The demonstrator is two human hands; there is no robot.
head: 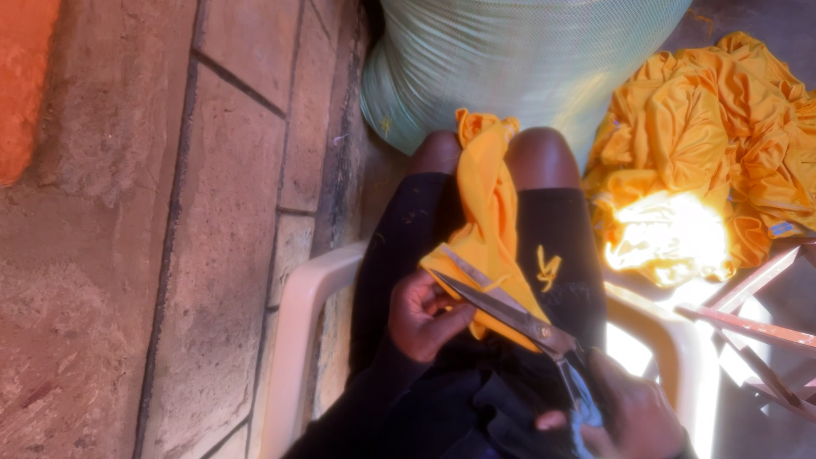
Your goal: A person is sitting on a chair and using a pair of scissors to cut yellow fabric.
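Left hand (425,314) pinches the near edge of the yellow cloth (489,229) draped over the lap; right hand (633,416) grips the scissors (518,316) by the handles, blades parted at that edge. Cloth looks light, soft and floppy, likely to slip, so best held taut right beside the blades.

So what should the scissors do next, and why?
Probably close the blades. The scissors in the right hand are open across the yellow cloth, and the left hand pinches its edge right beside them.
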